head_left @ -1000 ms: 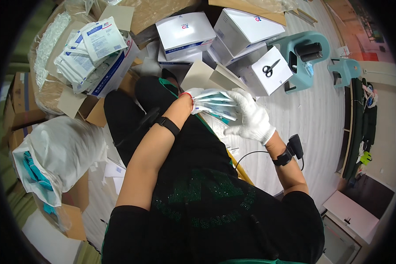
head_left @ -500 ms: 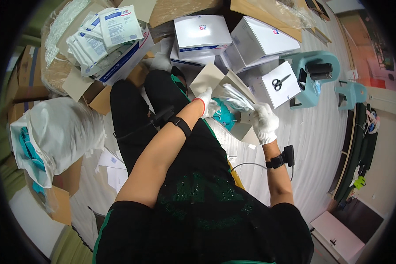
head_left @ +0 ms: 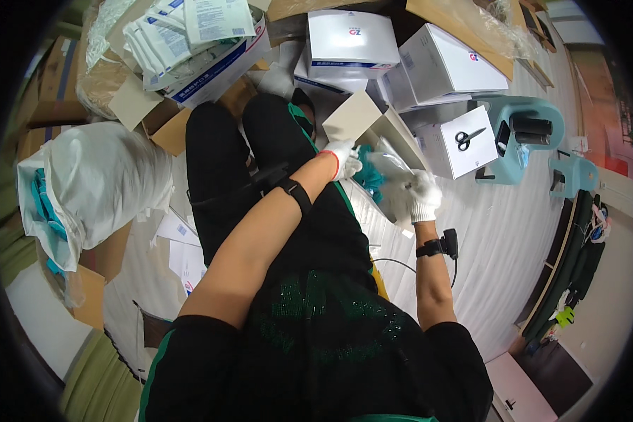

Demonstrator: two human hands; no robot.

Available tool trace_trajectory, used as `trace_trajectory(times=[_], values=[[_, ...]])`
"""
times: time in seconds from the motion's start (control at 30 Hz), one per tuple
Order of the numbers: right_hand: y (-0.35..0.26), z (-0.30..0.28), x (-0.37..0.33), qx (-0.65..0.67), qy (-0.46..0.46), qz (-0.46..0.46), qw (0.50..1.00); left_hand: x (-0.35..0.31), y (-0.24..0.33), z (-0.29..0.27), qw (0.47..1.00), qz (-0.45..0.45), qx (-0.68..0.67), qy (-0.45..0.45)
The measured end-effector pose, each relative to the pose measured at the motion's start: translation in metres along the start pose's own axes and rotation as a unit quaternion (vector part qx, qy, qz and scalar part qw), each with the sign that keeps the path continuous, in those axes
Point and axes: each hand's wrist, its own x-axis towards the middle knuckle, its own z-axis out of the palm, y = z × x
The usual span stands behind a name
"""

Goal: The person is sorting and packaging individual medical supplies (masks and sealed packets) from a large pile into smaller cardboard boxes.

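An open white carton (head_left: 399, 137) sits between my hands, its pale flap (head_left: 352, 116) standing up at the far left. Teal masks (head_left: 370, 174) lie inside it. My left hand (head_left: 342, 159), in a white knit glove, has its fingers curled over the carton's near-left edge. Over the carton's right side is my right hand (head_left: 422, 196), gloved too and smeared by motion. Its fingers are closed on a shiny clear and white plastic packet (head_left: 392, 163), which reaches into the carton. How many packets are in that hand I cannot tell.
Closed white boxes (head_left: 352, 41) stand beyond. Black scissors (head_left: 469, 138) lie on a white box (head_left: 464, 160) beside a teal stool (head_left: 503, 165). At far left are a carton (head_left: 214, 83) of flat white packets (head_left: 218, 20) and a white sack (head_left: 119, 183) with teal masks (head_left: 43, 204).
My right hand has moved down and slightly left, and the packet has come lower over the teal masks. My left hand stays at the carton's edge. The whole view has shifted.
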Motion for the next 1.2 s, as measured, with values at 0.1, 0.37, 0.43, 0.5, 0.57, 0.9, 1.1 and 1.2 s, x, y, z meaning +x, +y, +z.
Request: trace_trajectory(times=[0.1,0.37,0.43,0.5,0.57,0.9,1.1,1.2], values=[[0.009,-0.004,0.011,0.045,0.005,-0.004,0.999,0.002,0.003,-0.001,0.999,0.029,0.014,0.010],[0.024,-0.009,-0.004,0.023,-0.041,0.003,0.999,-0.010,-0.005,0.011,0.999,0.010,0.049,0.022],[0.034,-0.008,-0.008,0.039,-0.013,0.015,0.999,-0.011,0.004,0.012,0.998,0.018,0.045,0.027],[0.029,-0.005,0.000,0.036,0.032,0.021,0.999,-0.008,0.013,0.013,0.997,0.018,0.071,0.031],[0.031,-0.003,-0.012,0.081,0.003,0.083,0.993,-0.009,0.005,0.009,0.997,0.017,0.075,0.026],[0.019,-0.021,0.019,-0.005,-0.148,0.136,0.980,-0.013,0.009,0.017,0.997,0.024,0.060,0.028],[0.047,-0.018,-0.001,0.158,-0.001,0.116,0.981,-0.016,0.010,0.020,0.997,0.023,0.073,0.013],[0.045,-0.030,-0.002,0.317,-0.054,0.253,0.912,-0.015,0.009,0.013,0.988,0.068,0.138,0.014]])
